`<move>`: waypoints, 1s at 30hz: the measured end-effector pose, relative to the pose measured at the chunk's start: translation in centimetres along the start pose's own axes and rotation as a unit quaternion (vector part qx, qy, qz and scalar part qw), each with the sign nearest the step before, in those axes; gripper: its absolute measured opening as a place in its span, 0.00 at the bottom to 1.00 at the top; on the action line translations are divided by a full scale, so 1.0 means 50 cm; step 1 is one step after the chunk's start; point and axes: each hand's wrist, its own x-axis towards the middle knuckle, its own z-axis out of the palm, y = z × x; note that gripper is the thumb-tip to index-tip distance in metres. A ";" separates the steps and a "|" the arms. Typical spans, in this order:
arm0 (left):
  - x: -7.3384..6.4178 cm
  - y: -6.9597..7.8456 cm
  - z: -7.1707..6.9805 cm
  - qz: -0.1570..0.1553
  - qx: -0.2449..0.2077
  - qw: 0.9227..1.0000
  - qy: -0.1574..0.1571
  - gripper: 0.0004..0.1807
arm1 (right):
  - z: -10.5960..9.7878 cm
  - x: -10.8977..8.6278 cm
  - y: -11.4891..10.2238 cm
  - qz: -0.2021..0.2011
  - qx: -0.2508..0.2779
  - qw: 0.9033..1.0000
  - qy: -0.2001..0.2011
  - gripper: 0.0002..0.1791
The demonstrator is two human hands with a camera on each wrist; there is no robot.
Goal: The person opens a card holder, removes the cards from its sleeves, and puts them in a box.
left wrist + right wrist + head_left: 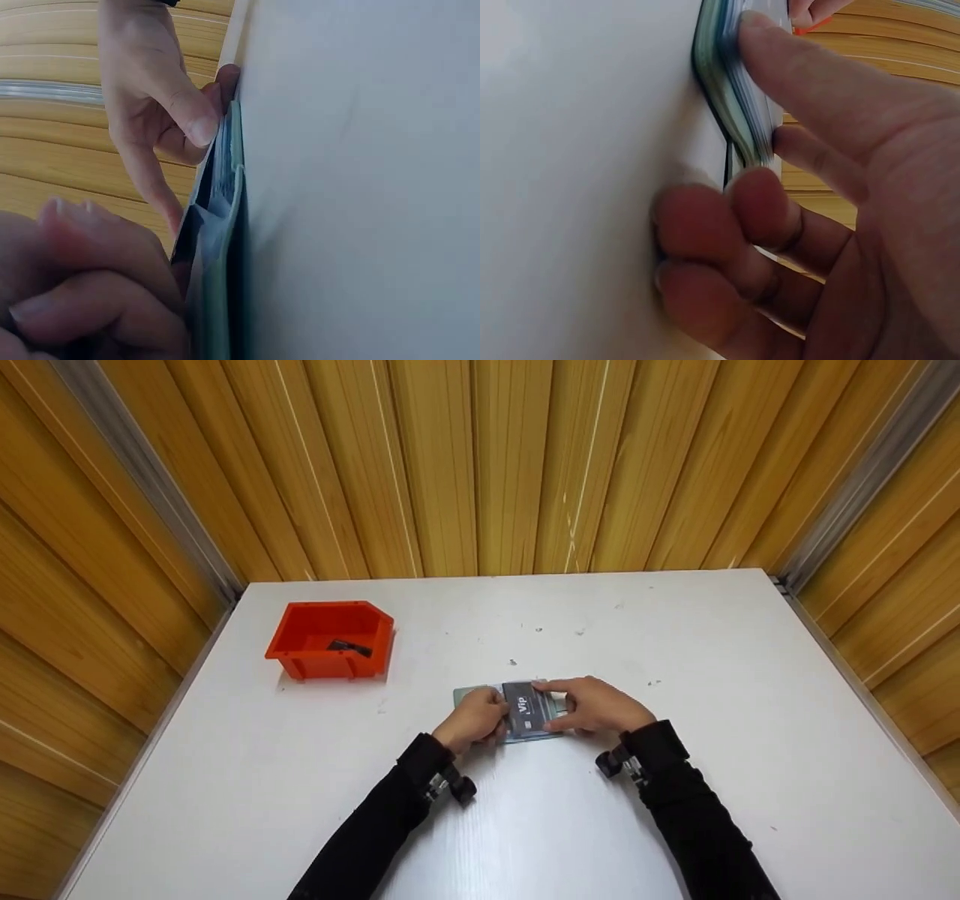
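Looks forward and down from the head, well back, over the white table (697, 660) to the wood-patterned wall (510, 465) on the far side; looks rightward from the left wrist, close up and turned sideways, past the left hand (97, 281) to the right hand (146, 82); looks leftward from the right wrist, just as near; shares both hands and the green card holder (711, 67) among all three.

A booth-like workspace: yellow-brown wood-grain ribbed panels (510, 465) at twelve o'clock, straight grey metal posts (154, 476) at ten and two, white rectangular tabletop (532, 840) toward six
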 end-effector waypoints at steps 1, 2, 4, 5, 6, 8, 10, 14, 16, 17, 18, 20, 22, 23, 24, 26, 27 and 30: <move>0.000 -0.002 -0.002 -0.006 -0.015 1.000 -0.004 0.12 | 0.000 0.000 0.000 0.000 0.002 1.000 0.000 0.41; 0.000 -0.003 -0.003 -0.012 -0.028 1.000 -0.006 0.12 | 0.001 0.000 0.000 -0.001 0.005 1.000 0.000 0.41; 0.001 -0.005 -0.002 -0.019 -0.050 0.999 -0.008 0.11 | 0.001 -0.001 0.002 -0.002 0.012 1.000 -0.001 0.41; 0.001 -0.006 -0.001 -0.019 -0.055 0.998 -0.008 0.11 | 0.001 -0.001 0.003 -0.002 0.016 1.000 -0.002 0.41; 0.002 -0.007 0.001 -0.018 -0.061 0.998 -0.006 0.11 | 0.001 -0.002 0.004 -0.002 0.018 1.000 -0.003 0.41; 0.002 -0.009 0.004 -0.008 -0.065 0.998 -0.001 0.11 | 0.001 -0.002 0.006 -0.003 0.022 1.000 -0.005 0.41; 0.001 -0.009 0.006 0.003 -0.067 0.998 0.003 0.11 | 0.001 -0.002 0.006 -0.004 0.021 1.000 -0.005 0.41; -0.001 -0.009 -0.001 0.009 -0.078 0.997 0.004 0.11 | 0.000 0.000 0.004 -0.005 0.023 1.000 -0.002 0.41; -0.002 -0.009 -0.009 0.003 -0.087 0.996 0.003 0.10 | 0.000 0.001 0.001 -0.006 0.024 1.000 -0.002 0.41; -0.002 -0.010 -0.013 0.000 -0.091 0.996 0.002 0.10 | -0.001 0.001 0.000 -0.006 0.024 1.000 -0.002 0.41; -0.002 -0.010 -0.017 -0.001 -0.094 0.996 0.000 0.10 | -0.002 0.002 -0.001 -0.006 0.023 1.000 -0.002 0.41; -0.001 -0.011 -0.022 -0.002 -0.098 0.995 -0.003 0.10 | -0.003 0.002 -0.002 -0.006 0.020 1.000 -0.001 0.41; -0.001 -0.013 -0.024 -0.002 -0.098 0.995 -0.004 0.10 | -0.004 0.001 -0.002 -0.008 0.017 1.000 -0.001 0.41; -0.001 -0.014 -0.023 0.000 -0.097 0.995 -0.003 0.10 | -0.004 0.001 -0.002 -0.009 0.017 1.000 -0.002 0.42; 0.000 -0.014 -0.021 0.002 -0.094 0.996 -0.003 0.10 | -0.004 0.001 -0.002 -0.010 0.019 1.000 -0.004 0.42; -0.001 -0.015 -0.017 0.003 -0.087 0.996 0.000 0.10 | -0.003 0.001 -0.001 -0.009 0.029 0.999 -0.009 0.43; -0.001 -0.014 -0.014 0.003 -0.083 0.997 0.001 0.10 | -0.002 0.001 -0.002 -0.008 0.033 0.999 -0.011 0.43; -0.001 -0.013 -0.008 0.002 -0.074 0.997 0.004 0.11 | 0.003 0.004 -0.005 -0.002 0.029 1.000 -0.010 0.44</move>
